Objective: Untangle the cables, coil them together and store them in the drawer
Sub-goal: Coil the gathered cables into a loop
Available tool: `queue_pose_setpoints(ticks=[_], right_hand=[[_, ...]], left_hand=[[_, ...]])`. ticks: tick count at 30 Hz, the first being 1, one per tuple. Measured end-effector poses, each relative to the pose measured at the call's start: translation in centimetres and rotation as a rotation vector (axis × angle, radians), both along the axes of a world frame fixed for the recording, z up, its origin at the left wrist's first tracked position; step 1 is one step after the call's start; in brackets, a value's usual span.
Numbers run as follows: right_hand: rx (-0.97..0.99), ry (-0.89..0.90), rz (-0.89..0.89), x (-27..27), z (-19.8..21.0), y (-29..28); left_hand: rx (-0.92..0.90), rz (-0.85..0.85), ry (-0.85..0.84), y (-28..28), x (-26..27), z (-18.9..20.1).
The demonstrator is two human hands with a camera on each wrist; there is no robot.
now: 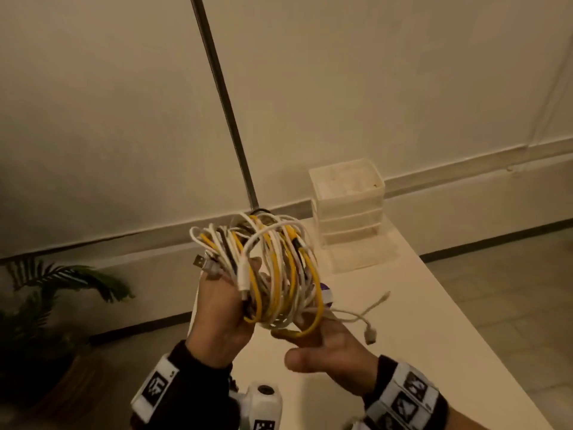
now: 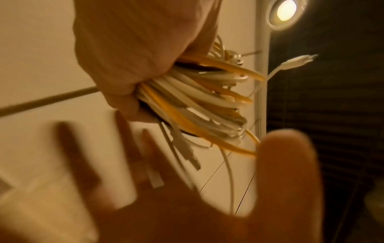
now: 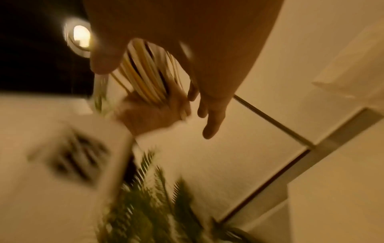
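– Above the near end of the long white worktop [image 1: 403,336]: what's held?

– One coil of yellow, white and dark cables [image 1: 279,274], wound together, in the air between both hands, well clear of the drawers.

– Left hand [image 1: 217,311]?

– Tight grip. Fingers and thumb wrapped round the left side of the coil; left wrist view shows the same fist [image 2: 129,57] clamped on the strands [image 2: 197,102].

– Right hand [image 1: 328,352]?

– Slack, no grip. Fingers straight, lying under the coil's lower edge and touching it, with a yellow strand across them; thumb sticks out to the side. Right wrist view is blurred but agrees, fingers [image 3: 212,125] stretched out.

– Loose ends?

– A silver USB plug [image 1: 198,261] pokes out by the left hand's fingertips. A thin white cable tail with a plug [image 1: 370,332] hangs off to the right, over the worktop.

– Containers?

– A white plastic stacked drawer unit [image 1: 347,212] at the far end of the worktop, with an open tray on top. The lowest drawer looks pulled forward. Contents too pale and small to make out.

– Labels, writing?

– Only black-and-white square marker patterns on the left white wristband [image 1: 155,386] and the right white wristband [image 1: 409,395]. Can't read any text.

– Anything else?

– A green leafy potted plant [image 1: 62,290] on the floor at left and a thin metal pole [image 1: 223,97] against the wall.
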State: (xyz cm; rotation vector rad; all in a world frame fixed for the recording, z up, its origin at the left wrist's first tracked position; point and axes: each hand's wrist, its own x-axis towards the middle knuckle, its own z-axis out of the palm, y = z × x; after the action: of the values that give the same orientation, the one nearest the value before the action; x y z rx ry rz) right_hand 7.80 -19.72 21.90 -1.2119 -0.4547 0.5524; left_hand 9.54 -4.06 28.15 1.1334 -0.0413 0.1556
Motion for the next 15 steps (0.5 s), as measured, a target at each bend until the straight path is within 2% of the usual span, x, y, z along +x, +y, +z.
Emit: queue_pose_setpoints(ticks=[4,8,12,15], right_hand=[[0.065,-0.032,-0.058,-1.3,1.4,-0.4],[0.137,0.05,-0.308,-1.3,1.9,0.8],[0.068,0.145,-0.436,0.1,2.1,0.0],[-0.004,0.156,-0.436,0.7,1.0,-0.2]], left_hand=[[0.089,0.071,0.07,-0.6,-0.3,-1.2],[0.291,0.336,0.046,-0.8,0.5,-3.2],[0.393,0.405,0.113,-1.1,0.9,-4.7],[0.502,0.431,0.167,-1.7,0.7,-6.6]])
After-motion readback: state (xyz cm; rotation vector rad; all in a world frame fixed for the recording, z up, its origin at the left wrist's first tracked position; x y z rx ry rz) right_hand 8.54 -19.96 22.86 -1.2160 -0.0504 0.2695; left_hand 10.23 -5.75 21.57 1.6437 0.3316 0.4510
